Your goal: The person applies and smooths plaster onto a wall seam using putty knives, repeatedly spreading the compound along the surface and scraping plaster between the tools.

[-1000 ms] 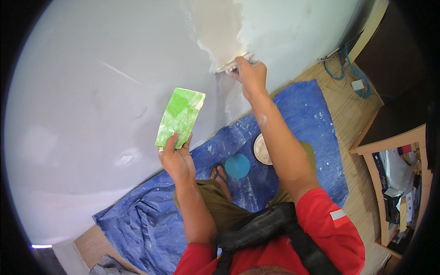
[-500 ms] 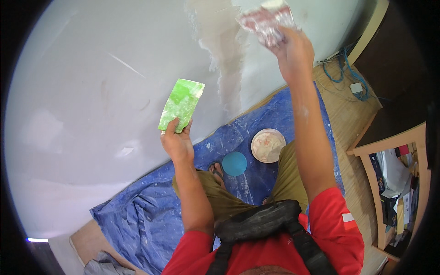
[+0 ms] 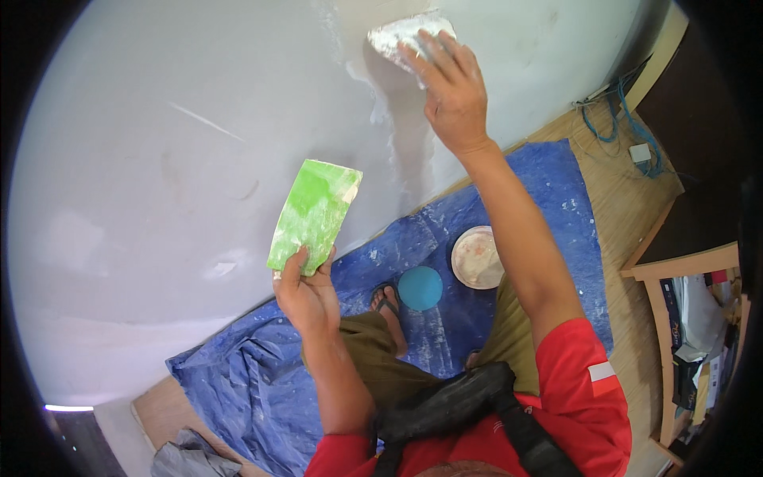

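Well, left hand [image 3: 306,298] grips green board [image 3: 316,208], right hand [image 3: 458,102] smeared scraper [image 3: 394,36] (tub [image 3: 455,261] below: pale paste [image 3: 478,256]).

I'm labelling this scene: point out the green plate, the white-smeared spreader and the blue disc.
Green plate [image 3: 315,213], head view: middle of its flat face.
White-smeared spreader [image 3: 396,39], head view: left part of its coated face.
Blue disc [image 3: 420,288], head view: centre of its top.

My left hand [image 3: 305,300] is clasped in a grip, thumb on the near side, its forearm [image 3: 342,370] slanting upward. My right hand [image 3: 458,99] reaches farther, beyond the sheet's [image 3: 548,171] long upper edge, back toward me, fingers slightly spread and pressing, its forearm [image 3: 520,207] stretched well out.
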A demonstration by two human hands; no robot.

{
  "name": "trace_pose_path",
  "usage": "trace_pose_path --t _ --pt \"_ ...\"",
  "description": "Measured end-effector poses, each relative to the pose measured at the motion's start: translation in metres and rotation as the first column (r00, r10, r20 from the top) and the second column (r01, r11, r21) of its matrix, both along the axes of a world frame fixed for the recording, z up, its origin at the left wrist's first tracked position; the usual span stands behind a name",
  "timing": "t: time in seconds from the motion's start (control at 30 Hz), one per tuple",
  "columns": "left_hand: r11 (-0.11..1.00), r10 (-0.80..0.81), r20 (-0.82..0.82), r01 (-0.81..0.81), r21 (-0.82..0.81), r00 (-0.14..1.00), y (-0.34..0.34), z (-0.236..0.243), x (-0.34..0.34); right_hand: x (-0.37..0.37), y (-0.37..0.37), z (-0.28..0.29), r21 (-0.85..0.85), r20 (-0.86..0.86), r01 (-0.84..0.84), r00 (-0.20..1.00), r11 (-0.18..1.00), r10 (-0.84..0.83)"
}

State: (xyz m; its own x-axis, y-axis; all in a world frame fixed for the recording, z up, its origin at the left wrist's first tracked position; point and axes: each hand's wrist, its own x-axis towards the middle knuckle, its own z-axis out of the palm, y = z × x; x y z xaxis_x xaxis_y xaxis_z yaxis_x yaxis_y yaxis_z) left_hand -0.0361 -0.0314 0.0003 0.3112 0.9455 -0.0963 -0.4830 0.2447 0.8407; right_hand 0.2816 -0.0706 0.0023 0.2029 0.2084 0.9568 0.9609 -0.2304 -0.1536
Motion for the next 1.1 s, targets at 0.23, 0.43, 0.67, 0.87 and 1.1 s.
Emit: trace_pose_path --t 0.23,0.43,0.67,0.87,1.1 --pt "0.999 -0.033 0.026 0.033 0.006 0.999 -0.006 0.000 -0.014 -0.017 0.012 -0.107 -0.191 -0.091 0.069 0.992 0.979 -0.088" --pt "0.998 -0.064 0.023 0.064 0.007 0.998 -0.008 -0.001 -0.015 -0.043 0.004 -0.180 -0.305 -0.238 0.016 0.967 0.952 -0.093" --pt "0.993 -0.115 0.023 0.114 0.017 0.993 -0.014 0.003 -0.012 -0.057 -0.011 -0.248 -0.457 -0.251 0.002 0.959 0.889 -0.131" --pt "0.989 -0.150 -0.106 0.150 -0.007 0.983 -0.010 -0.006 0.004 -0.085 -0.059 -0.266 -0.081 -0.925 -0.258 0.379 0.963 0.024" --pt "0.934 -0.337 -0.374 0.357 -0.017 0.864 -0.014 -0.035 0.032 -0.102 -0.114 -0.186 0.789 -0.580 -0.010 -0.342 0.614 0.739"
